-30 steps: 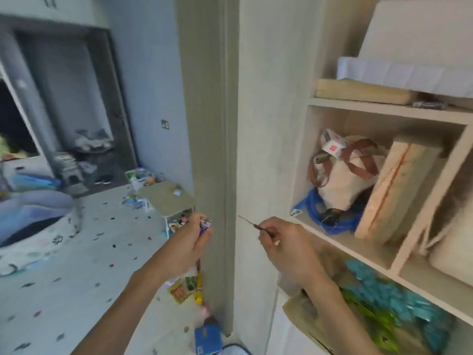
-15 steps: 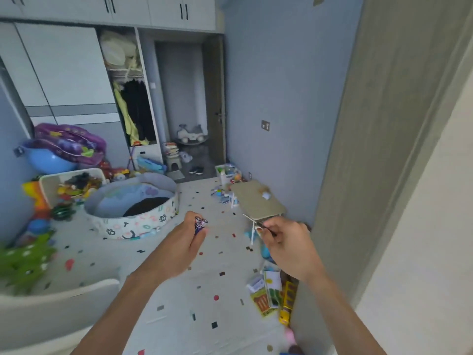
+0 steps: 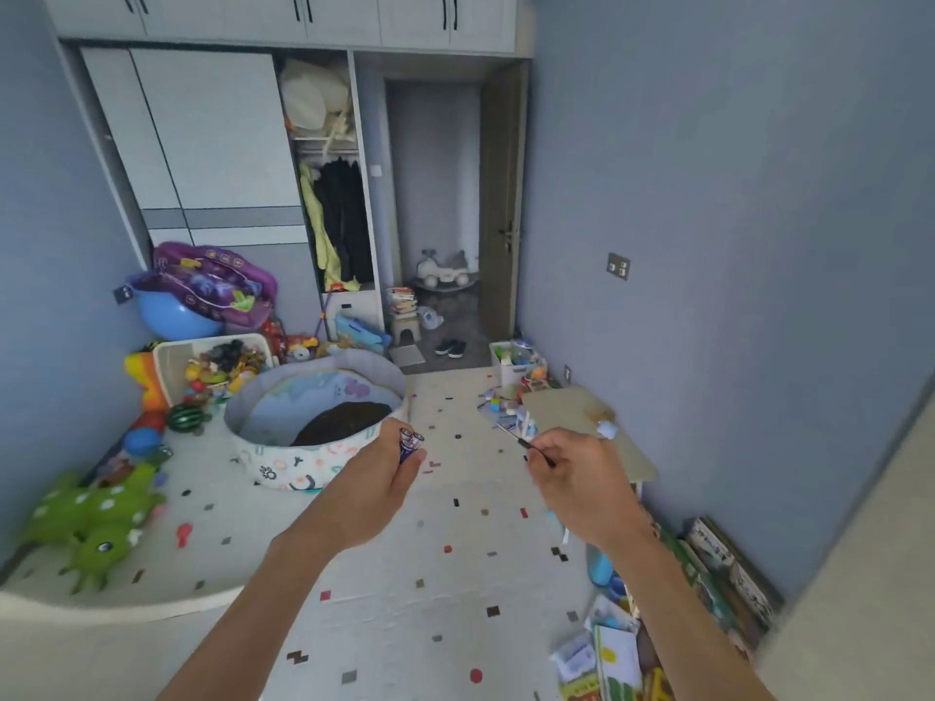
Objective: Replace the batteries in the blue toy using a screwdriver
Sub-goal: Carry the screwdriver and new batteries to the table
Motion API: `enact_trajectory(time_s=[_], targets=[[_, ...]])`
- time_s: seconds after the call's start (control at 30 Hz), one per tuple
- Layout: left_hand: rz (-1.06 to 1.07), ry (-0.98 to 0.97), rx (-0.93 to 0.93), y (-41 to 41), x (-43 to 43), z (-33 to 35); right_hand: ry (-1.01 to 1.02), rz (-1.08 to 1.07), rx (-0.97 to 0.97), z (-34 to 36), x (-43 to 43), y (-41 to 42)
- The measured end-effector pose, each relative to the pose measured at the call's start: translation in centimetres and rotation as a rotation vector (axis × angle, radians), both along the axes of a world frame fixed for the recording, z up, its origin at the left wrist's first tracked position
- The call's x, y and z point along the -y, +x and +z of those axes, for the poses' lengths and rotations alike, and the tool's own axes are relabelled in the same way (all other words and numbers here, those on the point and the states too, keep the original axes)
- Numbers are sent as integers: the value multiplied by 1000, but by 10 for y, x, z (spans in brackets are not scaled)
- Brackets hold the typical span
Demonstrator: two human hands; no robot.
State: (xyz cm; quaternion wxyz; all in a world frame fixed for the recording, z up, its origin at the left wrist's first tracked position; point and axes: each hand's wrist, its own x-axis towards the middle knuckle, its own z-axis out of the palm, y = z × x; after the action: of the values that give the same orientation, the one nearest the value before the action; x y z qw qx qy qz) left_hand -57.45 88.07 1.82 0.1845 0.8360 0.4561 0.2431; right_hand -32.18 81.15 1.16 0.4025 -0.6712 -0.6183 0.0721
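Left hand [image 3: 377, 478] closed around two batteries [image 3: 409, 444] – right hand [image 3: 577, 473] pinching a thin screwdriver [image 3: 523, 444] – both held above the speckled floor [image 3: 405, 574]

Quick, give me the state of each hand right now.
Left hand: closed around small blue-and-silver cylindrical batteries.
Right hand: closed, pinching a thin dark-handled metal screwdriver.

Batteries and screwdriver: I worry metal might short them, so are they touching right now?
Apart. The head view shows the batteries in the left hand and the screwdriver in the right hand, with open floor visible between the two hands.
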Motion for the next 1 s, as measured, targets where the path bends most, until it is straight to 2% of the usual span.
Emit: enact_trajectory(time_s=[0.4,0.7,0.87,1.0], targets=[[135,-14,-1,22,-285,5,-28,123,81,12,-307,12],[168,25,-11,13,-552,7,-80,67,106,0,-571,2],[139,69,-158,17,-680,9,-107,36,88,5,-690,5],[148,87,-166,31,-773,4,-62,26,63,5,-779,21]])
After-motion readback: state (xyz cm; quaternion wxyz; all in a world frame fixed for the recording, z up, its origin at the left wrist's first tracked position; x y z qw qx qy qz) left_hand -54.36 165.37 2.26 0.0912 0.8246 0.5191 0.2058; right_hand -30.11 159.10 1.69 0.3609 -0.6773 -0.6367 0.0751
